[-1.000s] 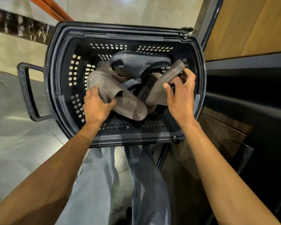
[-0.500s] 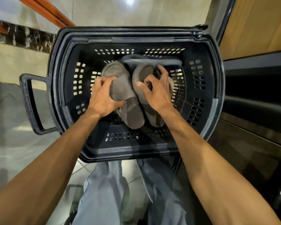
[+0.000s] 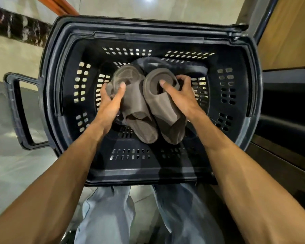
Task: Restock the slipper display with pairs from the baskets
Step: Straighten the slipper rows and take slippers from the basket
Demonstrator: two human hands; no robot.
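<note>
A black plastic basket (image 3: 88,175) with slotted walls stands in front of me. Over its middle I hold a pair of brown slide slippers side by side, toes toward me. My left hand (image 3: 111,101) grips the left slipper (image 3: 136,110) at its heel, thumb on the footbed. My right hand (image 3: 180,97) grips the right slipper (image 3: 163,110) the same way, thumb inside and fingers curled round the outer edge. A dark grey slipper (image 3: 174,65) lies in the basket behind them, mostly hidden.
The basket's long handle (image 3: 16,110) sticks out to the left over a glossy tiled floor. A dark shelf unit (image 3: 289,106) with a wooden panel above it stands close on the right. My legs in light trousers are below the basket.
Both brown slippers went from lying crossed and apart in the basket to held side by side as a pair. My thumbs have shifted onto the footbeds.
</note>
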